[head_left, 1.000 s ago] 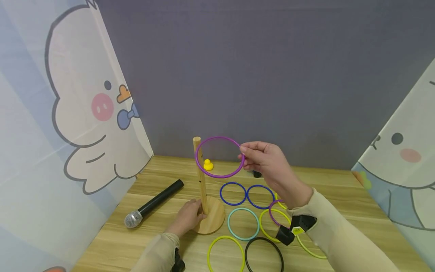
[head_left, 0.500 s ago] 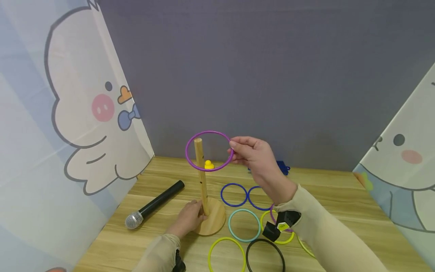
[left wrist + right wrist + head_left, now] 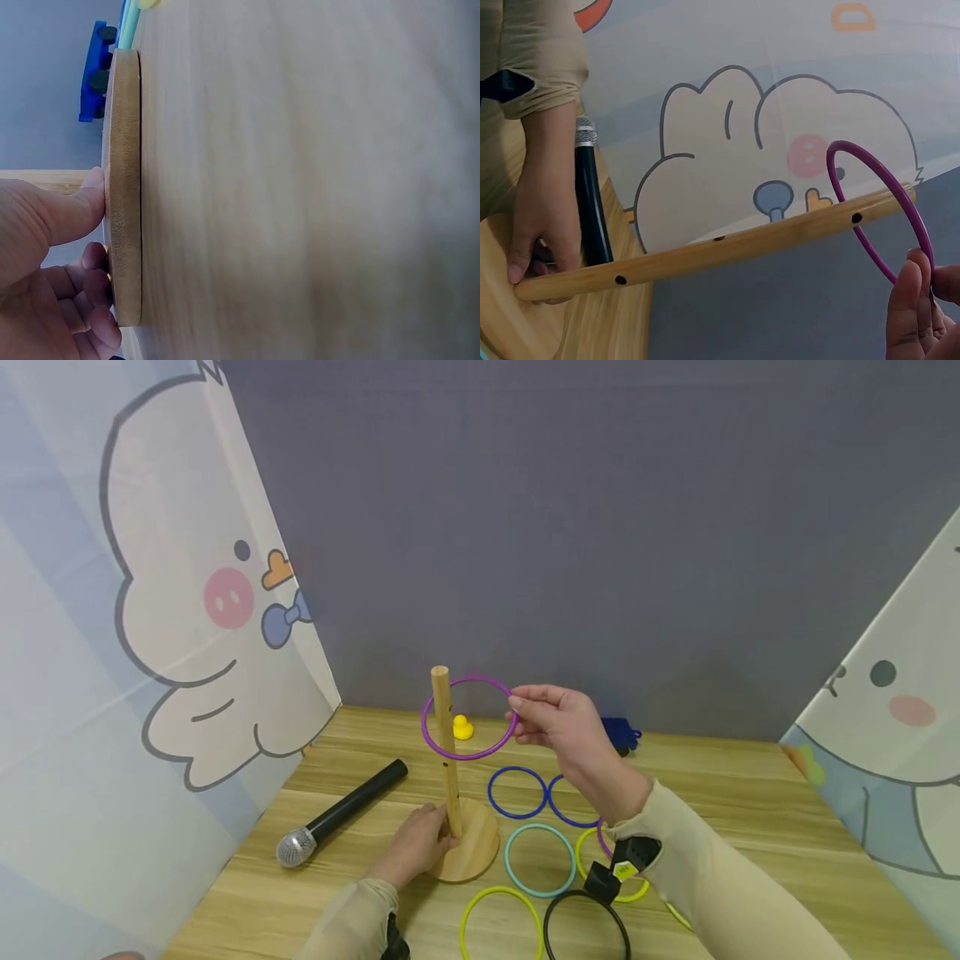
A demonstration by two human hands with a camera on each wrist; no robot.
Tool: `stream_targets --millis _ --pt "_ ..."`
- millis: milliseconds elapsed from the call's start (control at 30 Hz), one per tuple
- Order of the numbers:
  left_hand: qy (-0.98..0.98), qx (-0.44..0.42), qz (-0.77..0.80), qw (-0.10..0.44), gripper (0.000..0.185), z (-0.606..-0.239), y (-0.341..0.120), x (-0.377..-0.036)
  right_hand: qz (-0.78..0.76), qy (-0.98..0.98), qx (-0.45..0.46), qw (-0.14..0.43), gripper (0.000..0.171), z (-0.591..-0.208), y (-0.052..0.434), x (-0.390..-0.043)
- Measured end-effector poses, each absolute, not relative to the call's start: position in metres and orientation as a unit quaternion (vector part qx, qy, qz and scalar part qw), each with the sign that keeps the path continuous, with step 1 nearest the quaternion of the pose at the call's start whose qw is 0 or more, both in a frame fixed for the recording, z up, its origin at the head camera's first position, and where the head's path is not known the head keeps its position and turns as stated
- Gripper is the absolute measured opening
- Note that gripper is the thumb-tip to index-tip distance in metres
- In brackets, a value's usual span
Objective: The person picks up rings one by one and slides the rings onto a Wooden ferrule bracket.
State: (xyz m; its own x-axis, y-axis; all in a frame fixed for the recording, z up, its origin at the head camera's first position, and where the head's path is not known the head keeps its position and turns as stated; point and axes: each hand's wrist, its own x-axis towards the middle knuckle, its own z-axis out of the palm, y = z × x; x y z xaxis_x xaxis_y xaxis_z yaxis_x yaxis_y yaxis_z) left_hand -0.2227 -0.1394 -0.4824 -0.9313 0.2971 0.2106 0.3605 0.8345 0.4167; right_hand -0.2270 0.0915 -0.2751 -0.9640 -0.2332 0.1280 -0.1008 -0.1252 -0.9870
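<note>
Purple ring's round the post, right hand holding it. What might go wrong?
1. The purple ring, pinched at one edge by the right hand, tilts around the wooden stand; it could catch if lowered that way.
2. It is near the stand's top, so a small lift might bring it off.
3. The left hand is at the post's foot, over the round base; a dropped ring could land on it.

No words, numbers or brands could be read. Marks on the yellow label [image 3: 624,870] of the right wrist device [image 3: 602,882] were too small; an orange shape [image 3: 853,28] on the wall [image 3: 705,37] resembled a D.
</note>
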Motion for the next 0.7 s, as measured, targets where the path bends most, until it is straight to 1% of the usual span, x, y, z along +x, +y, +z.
stream_targets --millis 133,700 --pt "-0.956 -0.172 -0.228 0.065 0.023 -0.481 -0.139 -0.223 -0.734 0.668 -0.114 0.049 0.028 -0.284 0.095 -0.229" --pt "-0.957 -0.176 -0.218 0.07 0.025 -0.483 -0.14 -0.224 -0.727 0.679 -0.079 0.066 0.024 -0.327 0.091 -0.228"
